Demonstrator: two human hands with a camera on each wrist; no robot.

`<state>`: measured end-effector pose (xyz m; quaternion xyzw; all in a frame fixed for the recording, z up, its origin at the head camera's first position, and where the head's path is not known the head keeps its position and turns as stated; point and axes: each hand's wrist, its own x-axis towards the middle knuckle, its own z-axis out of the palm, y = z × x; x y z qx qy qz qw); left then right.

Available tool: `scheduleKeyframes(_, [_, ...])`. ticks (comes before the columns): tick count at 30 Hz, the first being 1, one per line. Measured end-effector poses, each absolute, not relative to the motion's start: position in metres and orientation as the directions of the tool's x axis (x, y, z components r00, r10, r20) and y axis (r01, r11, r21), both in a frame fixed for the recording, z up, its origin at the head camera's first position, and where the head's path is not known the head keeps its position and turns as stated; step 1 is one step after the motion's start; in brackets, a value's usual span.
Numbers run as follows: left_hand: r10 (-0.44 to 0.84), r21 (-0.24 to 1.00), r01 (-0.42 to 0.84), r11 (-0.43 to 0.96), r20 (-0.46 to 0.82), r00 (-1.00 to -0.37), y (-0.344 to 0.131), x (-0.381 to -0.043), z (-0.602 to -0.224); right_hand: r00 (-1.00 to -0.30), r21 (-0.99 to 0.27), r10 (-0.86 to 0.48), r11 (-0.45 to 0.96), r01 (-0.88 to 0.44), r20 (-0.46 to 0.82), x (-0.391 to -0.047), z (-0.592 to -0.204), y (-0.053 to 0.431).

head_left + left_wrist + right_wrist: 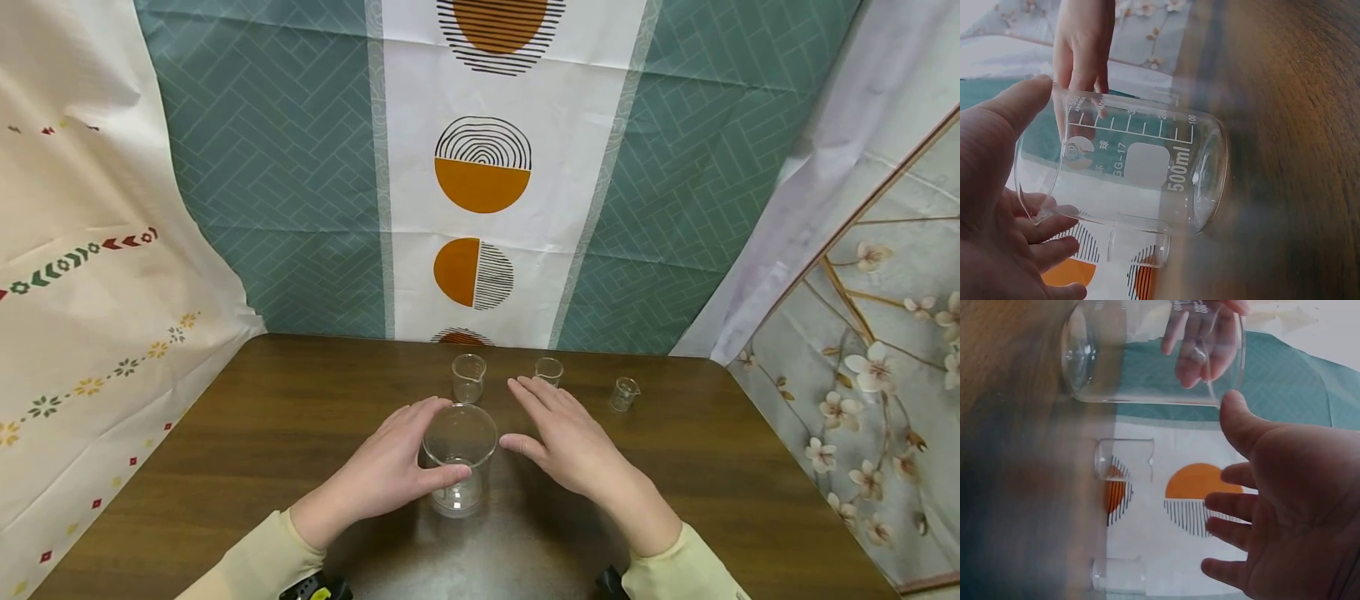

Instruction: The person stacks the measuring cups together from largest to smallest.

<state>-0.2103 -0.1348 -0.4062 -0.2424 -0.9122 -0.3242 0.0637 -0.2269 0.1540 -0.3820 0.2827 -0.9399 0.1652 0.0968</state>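
A large clear glass beaker, marked 500ml in the left wrist view, stands upright near the middle of the table. My left hand holds it near the rim from the left, thumb across the front and fingers round the far side. To the right of the beaker is my right hand, fingers extended and thumb pointing at the rim. Nothing is in that hand; in the right wrist view its thumb tip comes right up to the rim.
Behind the large beaker stand a smaller beaker, another small one partly hidden by my right fingers, and the smallest farther right. The brown wooden table ends at a patterned cloth backdrop, with more cloth hanging at both sides.
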Motion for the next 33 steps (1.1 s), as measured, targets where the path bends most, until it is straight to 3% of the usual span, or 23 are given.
scheduleKeyframes(9, [0.405,0.567,0.491,0.662,0.282,-0.870,-0.135,-0.210,-0.408,-0.803,-0.215,-0.478,0.794,-0.568,0.356,-0.240,-0.383,0.150])
scheduleKeyframes(26, [0.409,0.565,0.508,0.650,0.303,-0.861,-0.136,-0.210,-0.410,-0.775,-0.132,-0.506,0.799,-0.587,0.380,-0.265,-0.381,0.141])
scheduleKeyframes(33, [0.416,0.550,0.522,0.652,0.316,-0.853,-0.135,-0.210,-0.411,-0.813,-0.160,-0.478,0.821,-0.548,0.331,-0.274,-0.381,0.132])
